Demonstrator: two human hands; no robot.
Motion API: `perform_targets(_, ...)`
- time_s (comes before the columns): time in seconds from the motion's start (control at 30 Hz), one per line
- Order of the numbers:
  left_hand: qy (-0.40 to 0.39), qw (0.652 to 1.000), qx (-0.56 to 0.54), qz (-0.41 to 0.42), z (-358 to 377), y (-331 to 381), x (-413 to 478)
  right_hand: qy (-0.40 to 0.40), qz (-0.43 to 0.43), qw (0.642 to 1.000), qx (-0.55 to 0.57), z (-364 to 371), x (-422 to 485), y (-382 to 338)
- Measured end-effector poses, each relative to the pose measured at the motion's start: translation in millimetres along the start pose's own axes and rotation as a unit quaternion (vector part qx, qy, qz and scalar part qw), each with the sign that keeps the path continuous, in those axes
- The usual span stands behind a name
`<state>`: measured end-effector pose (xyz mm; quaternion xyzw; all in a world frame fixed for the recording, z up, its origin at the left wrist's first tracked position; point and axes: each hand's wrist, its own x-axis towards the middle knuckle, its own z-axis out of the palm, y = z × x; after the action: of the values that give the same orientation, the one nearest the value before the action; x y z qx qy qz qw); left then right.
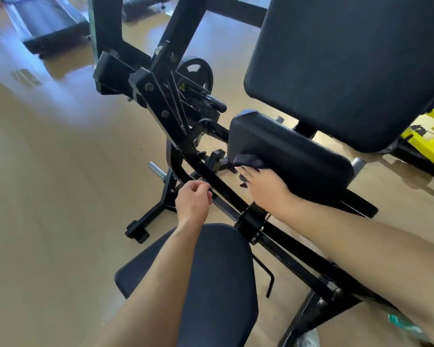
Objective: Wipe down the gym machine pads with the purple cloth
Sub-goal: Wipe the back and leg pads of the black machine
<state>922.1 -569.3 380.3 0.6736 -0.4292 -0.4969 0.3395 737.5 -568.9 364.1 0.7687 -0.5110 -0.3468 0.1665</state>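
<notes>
Wiping hand: we saw right hand point(263, 189) fingers point(249, 174) extended, pressing purple cloth point(249, 162) onto small pad point(293, 151).
Left hand point(193, 202): curled; hold undeterminable.
Floor point(60, 196): tan, glossy.

Both forearms reach forward; left grip point(193, 202) hovers loosely curled, right grip point(263, 190) presses down, fingers point(247, 174) flat

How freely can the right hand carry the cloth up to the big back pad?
Probably yes: the right hand presses the purple cloth on the small pad, and the large back pad sits just above it, with nothing between.
</notes>
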Motion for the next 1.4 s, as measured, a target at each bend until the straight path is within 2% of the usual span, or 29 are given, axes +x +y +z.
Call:
perform_targets(0.07, -0.011, 1.0, 0.006, -0.006, 12, 3, -9, 0.02, 0.024, 0.999, 0.039, 10, -31, 5)
perform_targets(0.23, -0.047, 0.999, 0.011, -0.002, 44, 14, -37, 0.0, 0.017, 1.0, 0.018, 17, -87, 23)
perform_targets(0.37, -0.055, 0.998, -0.007, 0.007, 54, 17, -46, 0.036, 0.018, 0.999, -0.028, -3, -60, 45)
perform_targets(0.47, -0.032, 0.999, -0.03, -0.004, 51, 7, -44, 0.08, 0.052, 0.991, -0.094, -38, -18, 61)
perform_targets(0.53, -0.022, 0.999, -0.027, -0.015, 47, -3, -48, 0.096, 0.066, 0.989, -0.089, -49, 0, 71)
perform_targets(0.7, -0.038, 0.999, -0.001, -0.022, 38, -16, -63, 0.071, 0.008, 0.991, -0.116, -10, -40, 52)
perform_targets(0.8, -0.061, 0.998, 0.016, -0.013, 29, -12, -70, 0.006, 0.014, 1.0, -0.028, 19, -82, 28)
perform_targets(0.9, -0.085, 0.996, 0.027, 0.006, 18, -10, -74, 0.013, 0.037, 0.993, 0.112, 30, -108, 13)
perform_targets(1.0, -0.11, 0.993, 0.033, 0.018, 6, -12, -80, -0.001, 0.028, 0.997, 0.073, 25, -131, 7)
perform_targets(1.1, -0.127, 0.991, 0.042, 0.019, -4, -20, -92, -0.007, 0.058, 0.985, 0.16, 9, -151, -3)
perform_targets(1.17, -0.164, 0.984, 0.064, 0.013, -10, -24, -103, -0.016, 0.121, 0.941, 0.316, -3, -162, -14)
perform_targets(1.2, -0.205, 0.975, 0.083, 0.016, -13, -25, -108, -0.014, 0.158, 0.905, 0.396, -8, -166, -20)
perform_targets(1.3, -0.36, 0.922, 0.136, 0.05, -25, -30, -131, 0.0, 0.213, 0.772, 0.599, -28, -182, -38)
perform_targets(1.37, -0.395, 0.905, 0.143, 0.072, -32, -31, -150, 0.001, 0.207, 0.696, 0.687, -38, -192, -48)
perform_targets(1.4, -0.385, 0.907, 0.147, 0.087, -36, -31, -160, 0.001, 0.2, 0.653, 0.731, -44, -198, -54)
